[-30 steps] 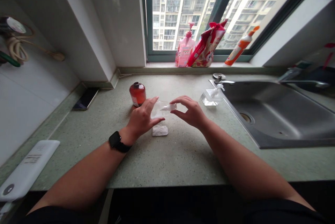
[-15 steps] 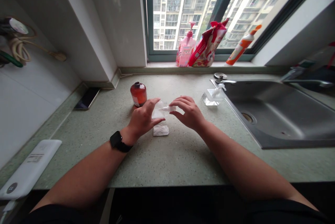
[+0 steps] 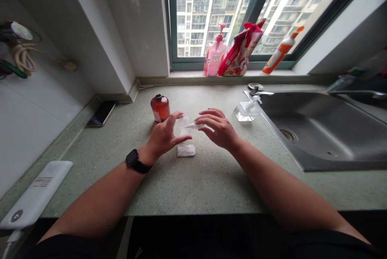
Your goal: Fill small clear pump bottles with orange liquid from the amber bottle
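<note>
Between my hands, just above the counter, lies a clear funnel-like piece (image 3: 190, 125), its wide part by my left hand and its narrow part by my right. My left hand (image 3: 165, 133), with a black watch on the wrist, curves round the wide part, thumb and fingers apart. The fingers of my right hand (image 3: 218, 129) are round the narrow part. A folded white tissue (image 3: 186, 150) rests on the counter just below. Behind my left hand stands an amber bottle (image 3: 161, 107) with an uncovered neck. A clear square pump bottle (image 3: 246, 110) stands to the right.
The steel sink (image 3: 302, 164) takes up the right side of the counter (image 3: 205, 190). A dark phone (image 3: 101, 113) and a white power bank (image 3: 38, 192) lie at the left. On the windowsill are a pink pump bottle (image 3: 214, 59), a red bag (image 3: 240, 51) and an orange bottle (image 3: 279, 54).
The fingers of my right hand have shifted slightly on the clear piece, which has tilted a little. My left hand is nearly where it was.
</note>
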The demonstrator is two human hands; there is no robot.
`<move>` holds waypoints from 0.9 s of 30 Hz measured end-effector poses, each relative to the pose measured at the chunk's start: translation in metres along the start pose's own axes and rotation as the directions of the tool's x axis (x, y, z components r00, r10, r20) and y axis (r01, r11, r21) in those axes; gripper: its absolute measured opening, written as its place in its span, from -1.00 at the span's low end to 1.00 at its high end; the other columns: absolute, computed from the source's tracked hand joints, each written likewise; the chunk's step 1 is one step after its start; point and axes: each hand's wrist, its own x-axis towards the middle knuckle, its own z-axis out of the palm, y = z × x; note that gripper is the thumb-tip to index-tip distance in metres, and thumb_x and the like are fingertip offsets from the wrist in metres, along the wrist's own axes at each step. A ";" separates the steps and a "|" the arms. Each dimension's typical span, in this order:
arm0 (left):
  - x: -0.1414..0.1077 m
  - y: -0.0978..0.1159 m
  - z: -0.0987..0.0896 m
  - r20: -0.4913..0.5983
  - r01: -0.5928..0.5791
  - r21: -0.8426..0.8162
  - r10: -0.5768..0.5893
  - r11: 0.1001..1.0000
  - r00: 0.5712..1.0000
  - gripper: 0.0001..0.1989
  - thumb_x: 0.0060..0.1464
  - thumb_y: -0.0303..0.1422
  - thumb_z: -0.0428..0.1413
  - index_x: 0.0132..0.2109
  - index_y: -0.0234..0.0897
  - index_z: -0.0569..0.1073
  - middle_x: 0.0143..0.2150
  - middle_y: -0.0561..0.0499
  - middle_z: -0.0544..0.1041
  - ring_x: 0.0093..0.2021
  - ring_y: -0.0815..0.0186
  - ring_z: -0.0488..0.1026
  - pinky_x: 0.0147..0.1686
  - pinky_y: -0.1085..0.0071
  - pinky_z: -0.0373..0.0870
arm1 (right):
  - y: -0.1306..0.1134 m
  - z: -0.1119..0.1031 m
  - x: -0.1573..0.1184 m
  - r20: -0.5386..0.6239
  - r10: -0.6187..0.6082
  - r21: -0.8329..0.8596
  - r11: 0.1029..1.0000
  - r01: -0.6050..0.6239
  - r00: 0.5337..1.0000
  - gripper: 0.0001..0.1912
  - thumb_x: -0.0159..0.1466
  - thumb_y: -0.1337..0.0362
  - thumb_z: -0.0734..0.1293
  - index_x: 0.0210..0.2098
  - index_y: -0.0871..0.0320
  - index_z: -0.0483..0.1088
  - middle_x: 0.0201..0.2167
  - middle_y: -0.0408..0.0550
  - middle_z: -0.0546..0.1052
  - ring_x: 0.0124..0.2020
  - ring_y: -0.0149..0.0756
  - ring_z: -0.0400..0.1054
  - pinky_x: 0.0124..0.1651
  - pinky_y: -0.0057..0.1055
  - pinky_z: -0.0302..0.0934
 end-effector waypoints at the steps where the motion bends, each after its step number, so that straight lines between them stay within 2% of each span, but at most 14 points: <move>1: 0.000 0.000 0.000 0.006 0.006 -0.011 -0.006 1.000 1.000 -0.14 0.13 0.11 0.38 0.37 -0.18 0.23 0.21 -0.20 0.63 0.07 0.07 0.69 0.00 0.22 0.65 | 0.000 -0.001 0.000 -0.003 -0.009 0.001 1.000 0.009 1.000 -0.87 0.48 0.17 0.37 -0.07 -0.09 0.60 0.00 -0.15 0.73 0.22 -0.12 0.51 0.44 0.04 0.16; 7: -0.001 0.000 0.000 0.013 0.028 -0.008 -0.028 1.000 1.000 -0.16 0.13 0.12 0.37 0.35 -0.20 0.26 0.19 -0.21 0.64 -0.08 0.15 0.71 -0.07 0.25 0.65 | 0.002 -0.001 0.000 -0.005 0.015 -0.022 1.000 -0.015 1.000 -0.88 0.40 0.11 0.46 -0.08 -0.09 0.59 -0.09 -0.14 0.73 0.13 -0.10 0.55 0.46 0.02 0.14; 17: -0.003 0.001 0.000 -0.006 0.000 0.048 0.000 0.999 1.000 -0.17 0.16 0.12 0.35 0.35 -0.20 0.25 0.21 -0.22 0.63 -0.15 0.18 0.71 -0.12 0.27 0.66 | -0.001 0.006 -0.001 -0.010 0.061 -0.081 0.995 -0.062 0.998 -0.83 0.41 0.05 0.44 -0.10 -0.04 0.52 -0.16 -0.08 0.69 -0.01 -0.09 0.53 0.46 0.03 0.11; 23: -0.003 0.001 0.003 -0.022 -0.002 0.023 0.002 1.000 1.000 -0.16 0.15 0.11 0.37 0.35 -0.19 0.24 0.21 -0.21 0.62 -0.16 0.20 0.71 -0.11 0.28 0.66 | -0.003 0.011 -0.002 -0.028 0.029 -0.163 0.986 -0.033 0.999 -0.75 0.50 0.00 0.32 -0.08 0.02 0.48 -0.16 -0.02 0.67 -0.04 -0.10 0.49 0.47 0.01 0.07; 27: -0.004 0.002 0.006 -0.056 -0.010 -0.003 0.010 1.000 0.998 -0.15 0.13 0.12 0.37 0.35 -0.21 0.24 0.20 -0.22 0.63 -0.16 0.21 0.71 -0.12 0.29 0.67 | -0.004 0.017 -0.003 -0.060 0.029 -0.213 0.976 -0.041 0.998 -0.61 0.54 -0.10 0.21 -0.13 0.05 0.45 -0.19 -0.01 0.65 -0.09 -0.10 0.47 0.43 0.02 0.08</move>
